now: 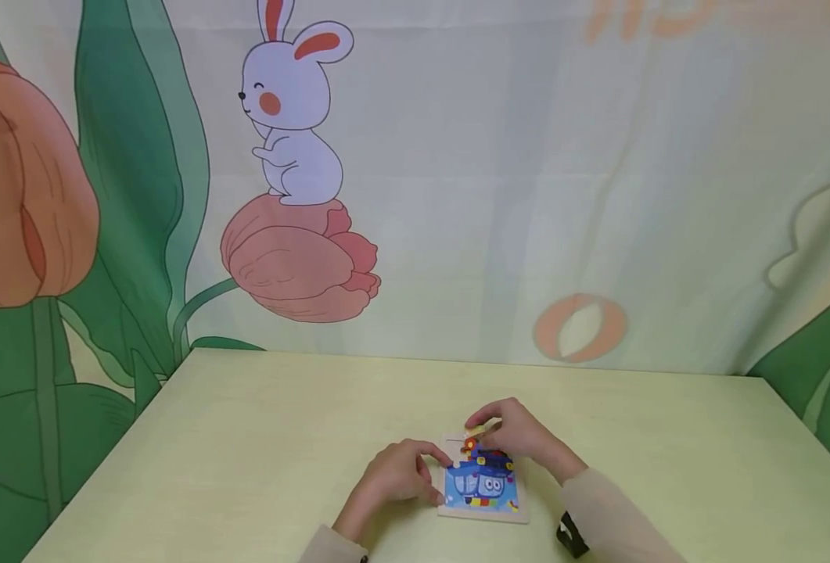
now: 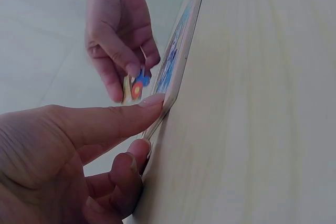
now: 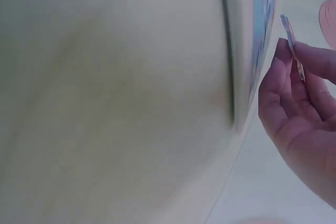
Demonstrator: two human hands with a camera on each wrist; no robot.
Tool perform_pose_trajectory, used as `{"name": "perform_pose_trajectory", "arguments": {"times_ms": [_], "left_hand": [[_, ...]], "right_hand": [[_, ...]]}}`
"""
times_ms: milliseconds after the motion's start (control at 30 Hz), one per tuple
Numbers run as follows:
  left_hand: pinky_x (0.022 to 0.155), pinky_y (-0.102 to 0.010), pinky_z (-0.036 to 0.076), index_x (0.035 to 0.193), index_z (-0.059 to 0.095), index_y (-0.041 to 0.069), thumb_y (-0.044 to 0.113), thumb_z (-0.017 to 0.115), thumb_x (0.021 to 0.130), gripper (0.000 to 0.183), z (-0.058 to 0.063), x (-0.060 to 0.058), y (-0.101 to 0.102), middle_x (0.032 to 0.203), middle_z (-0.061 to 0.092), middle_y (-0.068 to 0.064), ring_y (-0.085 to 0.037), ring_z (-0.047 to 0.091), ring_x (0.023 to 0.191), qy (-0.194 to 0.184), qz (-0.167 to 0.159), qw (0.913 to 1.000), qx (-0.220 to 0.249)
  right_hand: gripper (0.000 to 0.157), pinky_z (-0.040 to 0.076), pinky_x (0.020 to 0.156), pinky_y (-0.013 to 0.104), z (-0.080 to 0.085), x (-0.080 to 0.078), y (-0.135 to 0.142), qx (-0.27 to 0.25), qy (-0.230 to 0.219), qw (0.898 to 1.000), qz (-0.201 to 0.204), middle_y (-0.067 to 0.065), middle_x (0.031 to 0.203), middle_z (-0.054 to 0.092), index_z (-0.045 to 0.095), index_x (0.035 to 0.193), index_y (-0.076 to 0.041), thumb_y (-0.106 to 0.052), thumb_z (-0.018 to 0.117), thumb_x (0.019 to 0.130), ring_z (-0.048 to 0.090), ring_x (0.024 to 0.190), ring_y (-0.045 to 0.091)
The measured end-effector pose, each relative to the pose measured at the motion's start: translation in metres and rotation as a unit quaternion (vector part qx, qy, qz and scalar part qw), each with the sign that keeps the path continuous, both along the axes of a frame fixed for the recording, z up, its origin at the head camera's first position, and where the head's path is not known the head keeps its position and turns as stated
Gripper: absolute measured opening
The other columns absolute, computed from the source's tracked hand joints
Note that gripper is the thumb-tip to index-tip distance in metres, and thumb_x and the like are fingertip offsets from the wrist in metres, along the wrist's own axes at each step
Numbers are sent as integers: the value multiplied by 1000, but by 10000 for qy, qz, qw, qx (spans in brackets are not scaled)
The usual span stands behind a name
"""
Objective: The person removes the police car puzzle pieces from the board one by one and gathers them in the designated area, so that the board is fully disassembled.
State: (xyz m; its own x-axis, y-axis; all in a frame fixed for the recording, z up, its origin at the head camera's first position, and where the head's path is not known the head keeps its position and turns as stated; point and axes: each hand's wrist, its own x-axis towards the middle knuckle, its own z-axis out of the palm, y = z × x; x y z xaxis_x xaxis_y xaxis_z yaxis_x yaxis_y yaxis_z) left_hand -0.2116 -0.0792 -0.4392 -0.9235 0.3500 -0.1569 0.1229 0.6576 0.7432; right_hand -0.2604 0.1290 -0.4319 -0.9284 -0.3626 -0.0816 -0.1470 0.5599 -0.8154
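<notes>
Plainly, the right hand (image 1: 516, 432) pinches a puzzle piece (image 1: 470, 445) between thumb and fingers, and the head view places it over the upper part of the puzzle board (image 1: 472, 514) on the table (image 1: 281, 438). The left wrist view reveals its printed face, with a red disc; the right wrist view gives only its thin edge, held clear of the board. The left hand (image 1: 398, 471), thumb and finger apart, touches the board's left edge.
</notes>
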Motion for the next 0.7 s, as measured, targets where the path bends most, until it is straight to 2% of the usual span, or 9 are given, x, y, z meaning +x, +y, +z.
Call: {"name": "perform_pose_trajectory", "arguments": {"times_ms": [233,400,533,700], "left_hand": [[52,-27,32,96,69,20,14,83,62,37,2,1,3,63,53,2,-15,46,54,15,73,10000,-7],[53,-27,33,96,69,20,14,83,62,37,0,1,3,63,53,0,-16,46,55,-3,114,9999,26],[53,-27,32,96,68,20,14,83,62,36,0,1,2,63,53,0,-16,46,55,12,103,9999,27],[52,-27,33,95,69,20,14,83,62,36,-1,1,2,63,53,0,-16,46,55,-42,92,9999,67]], "right_hand": [[29,46,61,30,6,-6,45,-265,-54,9992,-296,14,102,61,64,101,4,8,55,73,54,71,17],[34,42,57,28,8,-9,79,-229,-5,9978,-623,21,106,59,61,104,8,11,53,71,51,69,16],[35,43,58,28,5,-11,102,-72,19,9963,-858,21,104,59,61,104,9,11,54,69,53,70,17],[34,45,59,28,-3,-14,120,120,135,9955,-932,20,97,63,61,103,10,9,61,69,57,71,17]]}}
